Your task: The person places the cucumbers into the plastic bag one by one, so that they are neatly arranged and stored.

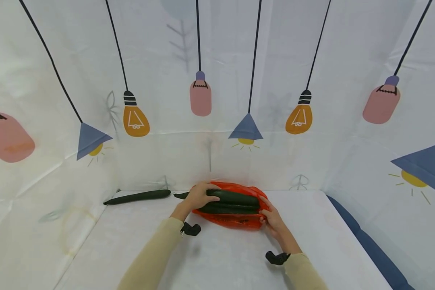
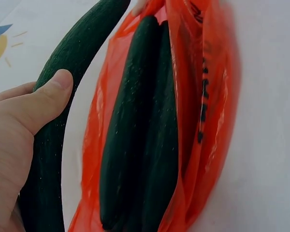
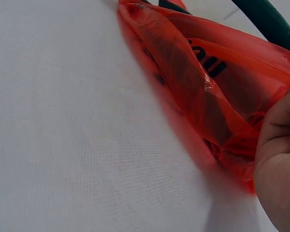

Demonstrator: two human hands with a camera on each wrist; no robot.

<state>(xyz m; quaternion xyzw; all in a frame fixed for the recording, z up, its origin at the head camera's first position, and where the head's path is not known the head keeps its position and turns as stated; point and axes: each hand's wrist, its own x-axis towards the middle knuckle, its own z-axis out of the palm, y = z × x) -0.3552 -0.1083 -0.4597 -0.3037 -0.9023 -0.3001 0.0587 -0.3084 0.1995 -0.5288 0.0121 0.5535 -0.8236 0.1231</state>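
while the left hand point(image 1: 197, 196) grips a cucumber point(image 2: 63, 116) at the bag's far edge, the right hand point(image 1: 272, 217) pinches the orange bag point(image 1: 239, 220). two cucumbers point(image 2: 140, 135) lie inside.

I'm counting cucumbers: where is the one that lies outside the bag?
In the head view, the loose cucumber lies on the white table at the far left, beside the wall, apart from the left hand and the red bag.

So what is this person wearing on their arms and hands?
Both arms are in long beige sleeves that end at the wrists. A small black device sits at each wrist, under the left hand and the right hand. The hands are bare: no gloves or rings visible.
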